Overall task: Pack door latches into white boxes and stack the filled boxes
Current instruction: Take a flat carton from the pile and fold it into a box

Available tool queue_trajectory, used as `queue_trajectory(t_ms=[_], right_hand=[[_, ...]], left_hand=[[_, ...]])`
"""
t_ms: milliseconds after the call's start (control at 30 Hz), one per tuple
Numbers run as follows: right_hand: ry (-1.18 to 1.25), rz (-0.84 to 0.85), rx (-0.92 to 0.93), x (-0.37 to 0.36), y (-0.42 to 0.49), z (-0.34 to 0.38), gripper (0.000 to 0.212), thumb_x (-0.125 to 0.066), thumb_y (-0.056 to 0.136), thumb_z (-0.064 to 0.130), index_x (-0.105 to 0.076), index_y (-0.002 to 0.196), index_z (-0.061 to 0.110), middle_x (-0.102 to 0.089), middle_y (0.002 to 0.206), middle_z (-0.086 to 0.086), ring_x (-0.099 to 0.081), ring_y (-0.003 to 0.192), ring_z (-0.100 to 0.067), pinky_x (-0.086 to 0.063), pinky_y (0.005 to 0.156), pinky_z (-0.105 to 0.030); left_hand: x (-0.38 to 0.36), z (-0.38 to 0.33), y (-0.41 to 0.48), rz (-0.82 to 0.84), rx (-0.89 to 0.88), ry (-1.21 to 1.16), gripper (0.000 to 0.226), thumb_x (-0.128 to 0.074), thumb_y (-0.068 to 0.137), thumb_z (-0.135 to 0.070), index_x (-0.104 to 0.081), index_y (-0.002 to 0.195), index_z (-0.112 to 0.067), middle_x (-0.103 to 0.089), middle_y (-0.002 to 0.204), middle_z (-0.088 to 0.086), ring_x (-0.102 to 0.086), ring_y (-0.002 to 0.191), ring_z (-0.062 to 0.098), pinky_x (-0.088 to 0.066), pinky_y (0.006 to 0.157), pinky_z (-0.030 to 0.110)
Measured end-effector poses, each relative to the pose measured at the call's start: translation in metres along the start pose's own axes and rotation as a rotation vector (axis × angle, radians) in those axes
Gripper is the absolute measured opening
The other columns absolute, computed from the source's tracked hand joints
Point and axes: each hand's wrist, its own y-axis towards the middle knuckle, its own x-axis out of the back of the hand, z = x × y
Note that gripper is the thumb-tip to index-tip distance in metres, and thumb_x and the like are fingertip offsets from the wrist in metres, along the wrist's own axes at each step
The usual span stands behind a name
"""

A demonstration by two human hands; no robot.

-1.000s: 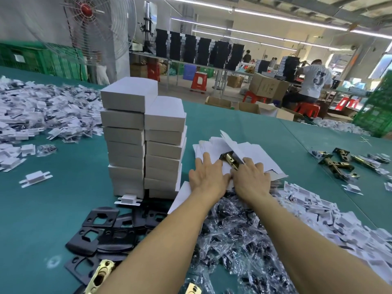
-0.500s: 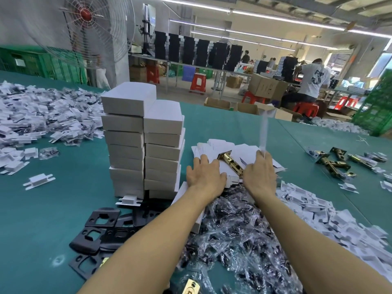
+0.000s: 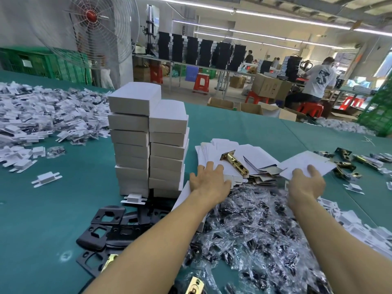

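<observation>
Factory hall under ceiling strip lights (image 3: 286,18); big caged fan (image 3: 92,16) left; red stools (image 3: 201,81), cardboard cartons (image 3: 269,85) beyond.

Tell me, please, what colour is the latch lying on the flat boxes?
The latch is shiny gold, clearest in the head view.

Green table (image 3: 42,209): stacked white boxes (image 3: 146,149), flat cartons (image 3: 233,153), black plates (image 3: 101,230), bags (image 3: 254,230)

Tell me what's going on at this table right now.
A person is packing door latches at a green table. Their right hand holds one flat white box blank, not yet folded, beside the pile of blanks. Their left hand presses flat on that pile, next to a brass latch lying on it. Two stacks of closed white boxes stand to the left.
</observation>
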Motion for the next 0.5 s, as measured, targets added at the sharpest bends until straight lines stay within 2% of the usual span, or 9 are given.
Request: queue_trajectory(t_ms=[33, 133, 167, 267, 300, 367, 500], right_hand=[[0.024, 0.03, -0.011, 0.0, 0.003, -0.003, 0.052, -0.057, 0.094, 0.009, -0.049, 0.144, 0.016, -0.05, 0.148, -0.002, -0.056, 0.116, -0.017, -0.044, 0.101, -0.027], [0.008, 0.183, 0.013, -0.005, 0.013, -0.003, 0.054, -0.062, 0.093, 0.011, -0.049, 0.145, 0.017, -0.048, 0.149, 0.002, -0.052, 0.123, -0.017, -0.036, 0.105, -0.025], [0.01, 0.241, 0.018, -0.009, 0.018, -0.002, 0.054, -0.063, 0.093, 0.011, -0.049, 0.145, 0.016, -0.049, 0.149, 0.002, -0.054, 0.121, -0.016, -0.038, 0.104, -0.024], [-0.013, 0.366, -0.002, -0.022, 0.028, 0.002, 0.054, -0.061, 0.094, 0.006, -0.048, 0.145, 0.016, -0.05, 0.145, 0.001, -0.062, 0.085, -0.005, -0.048, 0.074, -0.014], [-0.042, 0.386, -0.01, -0.026, 0.03, 0.001, 0.053, -0.06, 0.095, 0.005, -0.048, 0.146, 0.015, -0.05, 0.144, 0.0, -0.062, 0.087, -0.009, -0.049, 0.076, -0.016], [-0.107, 0.428, -0.023, -0.031, 0.031, -0.006, 0.053, -0.058, 0.094, 0.001, -0.048, 0.145, 0.012, -0.049, 0.148, -0.007, -0.06, 0.106, -0.02, -0.045, 0.093, -0.023], [-0.259, 0.568, 0.009, -0.023, 0.02, -0.02, 0.059, -0.055, 0.094, -0.005, -0.041, 0.148, 0.011, -0.045, 0.149, -0.009, -0.063, 0.112, -0.028, -0.052, 0.097, -0.038]], left_hand=[[-0.001, -0.001, -0.002, 0.002, -0.004, 0.003, 0.053, -0.04, 0.101, -0.049, -0.037, 0.148, -0.024, -0.031, 0.154, 0.004, -0.029, 0.141, 0.03, -0.031, 0.109, 0.052], [-0.002, -0.002, -0.006, 0.009, -0.015, 0.009, 0.054, -0.039, 0.102, -0.05, -0.034, 0.15, -0.025, -0.027, 0.157, 0.004, -0.025, 0.143, 0.03, -0.027, 0.111, 0.053], [-0.003, -0.002, -0.006, 0.005, -0.018, 0.009, 0.055, -0.038, 0.102, -0.05, -0.033, 0.15, -0.025, -0.025, 0.157, 0.005, -0.024, 0.143, 0.03, -0.026, 0.113, 0.053], [-0.006, -0.001, -0.007, 0.0, -0.023, 0.009, 0.056, -0.037, 0.103, -0.051, -0.029, 0.153, -0.026, -0.02, 0.161, 0.005, -0.019, 0.146, 0.03, -0.021, 0.117, 0.054], [-0.007, -0.001, -0.006, -0.004, -0.025, 0.01, 0.056, -0.037, 0.103, -0.051, -0.029, 0.153, -0.027, -0.019, 0.161, 0.005, -0.018, 0.147, 0.03, -0.02, 0.117, 0.054], [-0.006, 0.0, -0.004, -0.009, -0.031, 0.023, 0.055, -0.037, 0.102, -0.052, -0.031, 0.152, -0.028, -0.022, 0.16, 0.006, -0.019, 0.146, 0.03, -0.019, 0.117, 0.053], [-0.006, -0.002, 0.002, -0.03, -0.036, 0.089, 0.053, -0.039, 0.099, -0.05, -0.038, 0.148, -0.029, -0.033, 0.15, 0.011, -0.025, 0.141, 0.032, -0.017, 0.116, 0.051]])
